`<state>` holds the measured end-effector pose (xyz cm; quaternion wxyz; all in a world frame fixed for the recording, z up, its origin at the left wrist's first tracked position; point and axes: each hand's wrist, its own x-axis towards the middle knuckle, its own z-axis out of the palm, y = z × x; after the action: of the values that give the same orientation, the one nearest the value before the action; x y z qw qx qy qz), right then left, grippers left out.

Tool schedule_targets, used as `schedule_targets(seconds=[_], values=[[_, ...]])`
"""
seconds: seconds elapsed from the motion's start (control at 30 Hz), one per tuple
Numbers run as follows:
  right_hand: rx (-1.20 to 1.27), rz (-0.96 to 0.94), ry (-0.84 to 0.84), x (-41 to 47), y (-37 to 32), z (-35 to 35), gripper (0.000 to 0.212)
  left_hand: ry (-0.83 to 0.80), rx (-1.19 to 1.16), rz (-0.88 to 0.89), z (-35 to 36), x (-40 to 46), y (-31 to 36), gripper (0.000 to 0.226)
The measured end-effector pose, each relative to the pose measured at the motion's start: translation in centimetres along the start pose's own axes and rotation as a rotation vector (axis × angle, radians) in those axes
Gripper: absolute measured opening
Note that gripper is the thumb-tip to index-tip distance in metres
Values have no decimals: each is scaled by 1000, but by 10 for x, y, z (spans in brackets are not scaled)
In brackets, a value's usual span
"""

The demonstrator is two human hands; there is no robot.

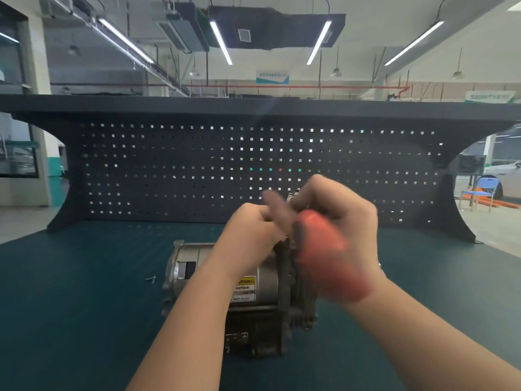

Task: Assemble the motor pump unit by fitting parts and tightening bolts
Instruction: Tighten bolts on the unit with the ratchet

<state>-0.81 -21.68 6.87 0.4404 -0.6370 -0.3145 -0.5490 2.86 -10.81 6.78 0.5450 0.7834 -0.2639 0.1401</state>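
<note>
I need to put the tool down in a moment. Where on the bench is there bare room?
Bare mat lies right of the motor pump unit, out to the pegboard, and along the far left. Just left of the motor lie small screws. The middle is crowded by both hands.

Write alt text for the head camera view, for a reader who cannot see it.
Two bare hands meet above a silver cylindrical motor pump unit lying on a dark green bench mat; the right hand grips a blurred orange-handled tool, and the left hand is curled beside it. A small loose screw lies left of the motor, before a black pegboard.
</note>
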Motion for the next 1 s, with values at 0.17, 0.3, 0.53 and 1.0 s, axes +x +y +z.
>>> schedule_targets(seconds=[0.17,0.3,0.53,1.0], values=[[295,496,391,12,30,-16,39,11,-114,6,0,-1,-5,19],[396,621,441,11,40,-12,37,23,-99,2,1,-2,-4,20],[-220,-302,-25,9,0,0,44,84,-146,-197,6,-4,-3,26],[514,656,385,20,40,-14,38,60,-134,35,1,-3,-7,15]])
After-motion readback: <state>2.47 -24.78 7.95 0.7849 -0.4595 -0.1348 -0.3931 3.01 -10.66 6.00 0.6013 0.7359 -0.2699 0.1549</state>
